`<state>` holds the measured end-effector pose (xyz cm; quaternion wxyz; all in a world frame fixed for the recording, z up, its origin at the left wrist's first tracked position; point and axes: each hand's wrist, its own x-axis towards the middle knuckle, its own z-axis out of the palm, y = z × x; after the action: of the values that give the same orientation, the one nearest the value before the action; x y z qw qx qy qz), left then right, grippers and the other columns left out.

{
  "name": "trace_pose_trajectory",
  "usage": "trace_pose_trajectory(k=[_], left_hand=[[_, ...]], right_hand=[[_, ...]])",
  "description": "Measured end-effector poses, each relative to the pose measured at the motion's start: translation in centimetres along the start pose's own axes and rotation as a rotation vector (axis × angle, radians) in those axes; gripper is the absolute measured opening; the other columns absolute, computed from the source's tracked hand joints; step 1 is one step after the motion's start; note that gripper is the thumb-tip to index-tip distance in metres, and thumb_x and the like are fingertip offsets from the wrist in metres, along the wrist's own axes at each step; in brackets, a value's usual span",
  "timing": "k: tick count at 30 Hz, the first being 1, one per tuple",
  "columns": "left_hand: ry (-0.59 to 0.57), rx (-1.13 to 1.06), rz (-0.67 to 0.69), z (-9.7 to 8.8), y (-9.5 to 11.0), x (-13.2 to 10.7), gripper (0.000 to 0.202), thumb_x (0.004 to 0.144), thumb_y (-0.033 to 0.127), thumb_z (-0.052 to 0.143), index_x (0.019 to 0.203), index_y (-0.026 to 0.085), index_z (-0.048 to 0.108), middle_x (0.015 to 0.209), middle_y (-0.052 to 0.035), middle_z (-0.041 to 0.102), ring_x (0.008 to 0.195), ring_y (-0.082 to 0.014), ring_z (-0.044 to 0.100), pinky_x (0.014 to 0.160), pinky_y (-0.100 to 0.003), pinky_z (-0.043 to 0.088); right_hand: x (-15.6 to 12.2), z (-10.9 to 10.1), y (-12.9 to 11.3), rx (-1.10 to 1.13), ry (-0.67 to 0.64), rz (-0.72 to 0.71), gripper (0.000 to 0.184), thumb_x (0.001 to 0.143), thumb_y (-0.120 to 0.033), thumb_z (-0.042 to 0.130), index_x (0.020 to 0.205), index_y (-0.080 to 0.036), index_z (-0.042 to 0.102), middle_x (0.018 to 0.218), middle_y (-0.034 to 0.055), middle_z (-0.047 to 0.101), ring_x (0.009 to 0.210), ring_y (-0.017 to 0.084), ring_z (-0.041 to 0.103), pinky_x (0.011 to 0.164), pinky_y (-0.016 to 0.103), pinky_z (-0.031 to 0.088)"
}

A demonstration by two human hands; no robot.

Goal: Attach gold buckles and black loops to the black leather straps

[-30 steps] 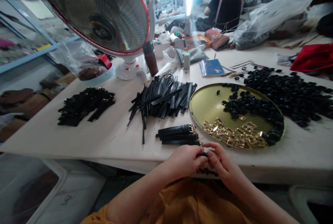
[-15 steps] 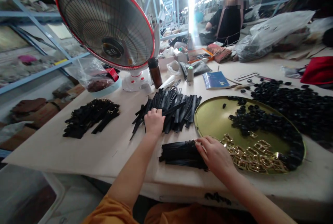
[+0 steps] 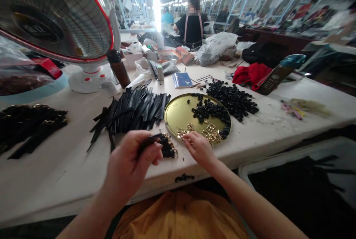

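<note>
My left hand [image 3: 130, 159] is raised in front of the table, closed around a black strap [image 3: 148, 142] whose end pokes out past the thumb. Below and behind it lies a bundle of black straps with gold buckles [image 3: 169, 146], partly covered by the hand. My right hand [image 3: 199, 150] reaches over the near rim of a round gold tray [image 3: 178, 111]. Its thumb and forefinger pinch at a gold buckle [image 3: 180, 134] in the pile there. Small black pieces [image 3: 211, 111] fill the tray's far right side. Loose black straps [image 3: 136, 109] are heaped left of the tray.
A red-rimmed fan [image 3: 90, 79] and a brown bottle [image 3: 119, 70] stand at the back left. Finished-looking buckled straps [image 3: 30, 128] lie far left. Behind the tray are a blue booklet [image 3: 182, 80], a thread spool [image 3: 159, 72] and more black pieces [image 3: 233, 100]. A co-worker [image 3: 194, 27] stands beyond.
My left hand has lifted from the strap heap toward me, with a black strap in it. My right hand has gone from the buckled bundle to the tray's buckles. The view has turned right.
</note>
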<state>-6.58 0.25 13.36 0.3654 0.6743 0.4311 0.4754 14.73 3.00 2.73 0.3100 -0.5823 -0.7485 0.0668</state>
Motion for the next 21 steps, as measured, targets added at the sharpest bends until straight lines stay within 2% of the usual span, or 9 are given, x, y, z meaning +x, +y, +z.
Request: trace_pose_trajectory(k=[2,3,5,7,9,14,17,19,21], left_hand=[[-0.259,-0.177,-0.226,2.5,-0.9,-1.0,0.018,0.082,0.033,0.050,0.083,0.016,0.055,0.050,0.0059,0.047,0.040,-0.0054,0.041,0.041,-0.018,0.033],[-0.343,-0.295,-0.361,3.9,-1.9,-1.3,0.021,0.083,0.034,0.048,0.084,0.015,0.056,0.049,0.0063,0.043,0.040,-0.0048,0.038,0.040,-0.017,0.029],[-0.380,-0.582,-0.649,6.3,-4.1,-1.5,0.023,0.084,0.032,0.045,0.090,0.013,0.056,0.053,0.0061,0.040,0.042,-0.0037,0.035,0.040,-0.016,0.028],[-0.332,-0.843,-0.912,8.2,-5.8,-1.4,0.023,0.085,0.029,0.043,0.097,0.011,0.053,0.060,0.0046,0.042,0.044,-0.0032,0.037,0.043,-0.016,0.032],[-0.282,-1.028,-1.081,9.3,-6.7,-1.2,0.024,0.086,0.027,0.043,0.101,0.010,0.051,0.064,0.0028,0.045,0.045,-0.0032,0.039,0.044,-0.016,0.035],[-0.361,-1.369,-1.232,9.8,-6.3,-0.3,0.024,0.088,0.024,0.038,0.096,0.007,0.052,0.077,-0.0051,0.056,0.058,-0.0077,0.052,0.049,-0.017,0.042],[-0.371,-1.473,-1.263,9.6,-6.0,0.3,0.028,0.089,0.025,0.035,0.093,0.006,0.055,0.080,-0.0083,0.059,0.067,-0.0111,0.057,0.056,-0.020,0.045],[-0.365,-1.502,-1.278,9.5,-6.0,0.7,0.028,0.089,0.025,0.035,0.092,0.006,0.056,0.079,-0.0088,0.060,0.067,-0.0113,0.058,0.057,-0.020,0.046],[-0.367,-1.524,-1.296,9.4,-6.2,1.0,0.029,0.089,0.026,0.035,0.091,0.006,0.057,0.078,-0.0088,0.060,0.067,-0.0113,0.058,0.057,-0.020,0.046]], right_hand=[[0.0,-1.2,2.7,-0.060,0.027,0.072,0.018,0.084,-0.025,0.044,0.090,-0.019,0.059,0.088,0.0059,0.061,0.079,0.018,0.057,0.072,0.029,0.042],[0.1,-1.8,4.3,-0.094,0.044,0.113,0.018,0.084,-0.026,0.044,0.090,-0.018,0.060,0.088,0.0063,0.062,0.078,0.018,0.057,0.072,0.029,0.042],[0.5,-3.1,7.2,-0.172,0.067,0.197,0.020,0.083,-0.025,0.044,0.091,-0.016,0.060,0.089,0.0077,0.062,0.079,0.019,0.057,0.073,0.030,0.042],[1.2,-4.0,9.6,-0.254,0.078,0.260,0.021,0.082,-0.023,0.044,0.091,-0.015,0.062,0.091,0.0087,0.061,0.081,0.019,0.057,0.073,0.030,0.042],[2.1,-4.4,11.0,-0.320,0.060,0.259,0.021,0.081,-0.021,0.045,0.092,-0.016,0.063,0.092,0.0083,0.060,0.081,0.019,0.057,0.073,0.029,0.042],[4.8,-2.6,11.2,-0.470,-0.121,0.070,0.023,0.081,-0.021,0.047,0.097,-0.019,0.063,0.094,0.0078,0.058,0.082,0.018,0.055,0.070,0.027,0.040],[5.9,-1.6,10.9,-0.584,-0.198,0.051,0.021,0.082,-0.022,0.047,0.092,-0.017,0.063,0.091,0.0099,0.058,0.080,0.020,0.055,0.065,0.028,0.039],[6.3,-1.6,11.0,-0.596,-0.210,0.054,0.021,0.082,-0.022,0.046,0.091,-0.014,0.063,0.090,0.0116,0.058,0.078,0.021,0.055,0.064,0.029,0.038],[6.3,-2.0,10.8,-0.510,-0.162,0.057,0.021,0.082,-0.022,0.046,0.092,-0.012,0.061,0.092,0.0128,0.058,0.080,0.022,0.054,0.067,0.031,0.039]])
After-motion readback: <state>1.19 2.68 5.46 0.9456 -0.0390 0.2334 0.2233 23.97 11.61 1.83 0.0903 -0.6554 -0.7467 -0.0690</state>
